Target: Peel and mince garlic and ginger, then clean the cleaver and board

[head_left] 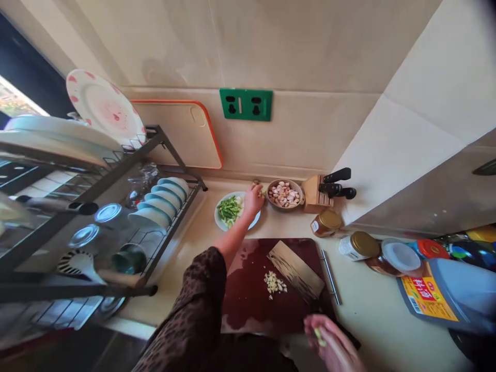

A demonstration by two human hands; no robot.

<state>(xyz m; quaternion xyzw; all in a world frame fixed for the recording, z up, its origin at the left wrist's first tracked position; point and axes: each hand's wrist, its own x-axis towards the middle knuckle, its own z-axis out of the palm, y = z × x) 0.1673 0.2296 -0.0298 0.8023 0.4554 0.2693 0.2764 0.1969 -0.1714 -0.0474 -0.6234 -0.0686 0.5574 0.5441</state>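
Note:
My left hand (pixel 253 200) is stretched out over the right rim of a white plate (pixel 220 223) with cut green peppers (pixel 230 209) on it. Its fingers are closed, with a small pale yellowish bit showing at their tips; I cannot make out what it is. Just right of these fingers stands a bowl of garlic cloves (pixel 285 195). At the lower right, my right hand (pixel 333 343) is half curled round small pale yellow-green pieces (pixel 320 337). Near it a cleaver (pixel 296 271) lies flat on the dark red cutting board (pixel 248 289), beside chopped garlic (pixel 275 284).
A dish rack (pixel 166 232) with bowls and plates fills the left side. A knife block (pixel 315 194) stands behind jars (pixel 326 222) on the right, near a large labelled jug (pixel 445 289). An orange-edged board (pixel 182 134) leans on the wall by green sockets (pixel 246 105).

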